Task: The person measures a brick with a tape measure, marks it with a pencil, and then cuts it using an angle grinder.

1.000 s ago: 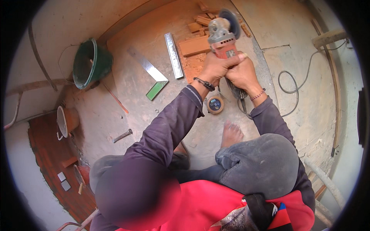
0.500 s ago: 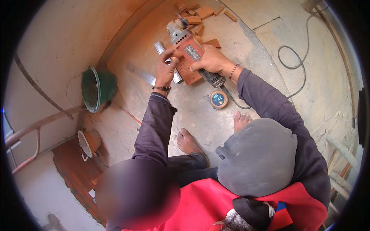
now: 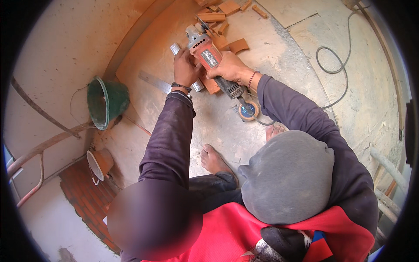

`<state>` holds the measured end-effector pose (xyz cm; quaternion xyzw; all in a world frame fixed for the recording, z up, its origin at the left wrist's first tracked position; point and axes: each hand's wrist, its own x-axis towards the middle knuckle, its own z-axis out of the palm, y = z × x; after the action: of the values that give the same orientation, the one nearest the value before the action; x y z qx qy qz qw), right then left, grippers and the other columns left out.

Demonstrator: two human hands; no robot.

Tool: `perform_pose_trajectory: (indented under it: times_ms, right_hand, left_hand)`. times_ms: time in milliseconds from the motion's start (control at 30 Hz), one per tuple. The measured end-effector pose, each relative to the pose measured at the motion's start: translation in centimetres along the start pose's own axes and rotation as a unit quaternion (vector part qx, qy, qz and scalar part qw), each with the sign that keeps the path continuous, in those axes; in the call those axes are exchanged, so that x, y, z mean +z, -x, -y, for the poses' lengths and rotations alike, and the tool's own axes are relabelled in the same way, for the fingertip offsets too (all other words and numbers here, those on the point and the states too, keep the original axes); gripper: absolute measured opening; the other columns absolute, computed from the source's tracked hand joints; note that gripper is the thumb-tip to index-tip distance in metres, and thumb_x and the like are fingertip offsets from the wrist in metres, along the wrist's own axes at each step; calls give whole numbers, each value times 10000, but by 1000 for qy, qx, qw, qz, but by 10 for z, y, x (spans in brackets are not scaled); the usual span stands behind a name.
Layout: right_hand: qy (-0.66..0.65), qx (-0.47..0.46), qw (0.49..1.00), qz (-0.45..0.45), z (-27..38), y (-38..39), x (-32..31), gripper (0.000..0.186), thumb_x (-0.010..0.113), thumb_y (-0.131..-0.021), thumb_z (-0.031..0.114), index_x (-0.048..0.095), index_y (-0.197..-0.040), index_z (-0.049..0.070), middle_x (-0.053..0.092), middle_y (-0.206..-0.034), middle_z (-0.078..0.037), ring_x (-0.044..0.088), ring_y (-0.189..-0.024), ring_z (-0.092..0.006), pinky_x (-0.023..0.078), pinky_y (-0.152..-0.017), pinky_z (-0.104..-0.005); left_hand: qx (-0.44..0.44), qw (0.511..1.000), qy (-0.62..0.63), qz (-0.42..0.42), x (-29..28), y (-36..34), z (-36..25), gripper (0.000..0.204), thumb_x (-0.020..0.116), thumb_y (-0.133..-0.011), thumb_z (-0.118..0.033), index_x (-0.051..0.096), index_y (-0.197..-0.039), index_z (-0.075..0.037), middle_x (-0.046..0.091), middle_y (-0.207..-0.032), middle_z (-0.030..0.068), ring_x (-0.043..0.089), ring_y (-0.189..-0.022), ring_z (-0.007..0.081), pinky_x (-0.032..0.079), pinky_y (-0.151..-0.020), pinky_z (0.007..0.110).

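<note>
My right hand (image 3: pixel 233 69) is wrapped round the rear body of a red and grey angle grinder (image 3: pixel 208 53), its head pointing away from me. Close against the grinder's left side, my left hand (image 3: pixel 186 69) has curled fingers; their tips are mostly hidden, and what they grip cannot be made out. Beneath both hands lies an orange-brown tile (image 3: pixel 212 86), largely covered. A metal square (image 3: pixel 175 48) lies under my left hand, its flat blade (image 3: pixel 153 81) reaching left. The grinder's cord passes over a round tape measure (image 3: pixel 249 112) on the floor.
Cut tile pieces (image 3: pixel 228 7) lie scattered beyond the grinder. A green bucket (image 3: pixel 114 102) and a smaller orange bucket (image 3: pixel 103 161) stand at the left by the wall. More dark cord (image 3: pixel 332 70) loops across the floor at right. My bare feet (image 3: pixel 214 159) are close by.
The grinder and my right hand have shifted left and slightly nearer. My left hand has turned and curled its fingers lower beside the tool. The cord now crosses the tape measure.
</note>
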<state>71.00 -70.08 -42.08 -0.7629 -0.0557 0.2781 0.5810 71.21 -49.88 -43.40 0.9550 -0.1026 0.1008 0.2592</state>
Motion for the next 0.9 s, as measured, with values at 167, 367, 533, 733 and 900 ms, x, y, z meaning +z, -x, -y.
perform_pose_trajectory:
  times_ms: [167, 367, 533, 733, 900]
  right_hand:
    - [-15, -8, 1000, -15, -6, -3, 2, 576, 846, -574, 336, 691, -931, -89, 715, -899, -237, 705, -818, -310, 547, -757, -362]
    - [18, 0, 1000, -21, -9, -6, 6, 600, 846, -582, 340, 684, -961, -97, 716, -924, -235, 706, -821, -310, 548, -753, -360]
    - [3, 10, 1000, -13, -11, -8, 8, 549, 841, -608, 294, 677, -991, -64, 707, -913, -185, 684, -798, -264, 537, -735, -349]
    - [3, 19, 1000, 0, -11, -9, 8, 476, 833, -632, 243, 674, -989, -30, 697, -878, -133, 661, -757, -217, 526, -715, -341]
    - [23, -3, 1000, -11, -13, -9, 8, 562, 845, -604, 356, 708, -927, -83, 718, -885, -233, 713, -785, -308, 550, -724, -376]
  left_hand:
    - [-8, 1000, 6, -29, 6, -1, 0, 353, 774, -698, -180, 605, -945, 7, 621, -908, 211, 581, -908, 439, 468, -833, 493]
    - [-18, 999, -27, -7, 7, 0, 5, 321, 756, -707, -174, 591, -914, 6, 614, -895, 216, 575, -882, 434, 462, -809, 495]
    - [-10, 1000, -7, -24, 9, 0, 7, 305, 754, -710, -177, 579, -883, 2, 607, -881, 215, 570, -870, 436, 462, -801, 497]
    - [-11, 999, -20, -23, 8, -1, 4, 301, 760, -708, -180, 568, -856, 0, 598, -866, 211, 571, -857, 430, 464, -797, 497]
    - [-8, 999, -27, -19, 6, -1, 4, 309, 769, -703, -181, 568, -849, 3, 593, -856, 210, 577, -851, 425, 469, -795, 492]
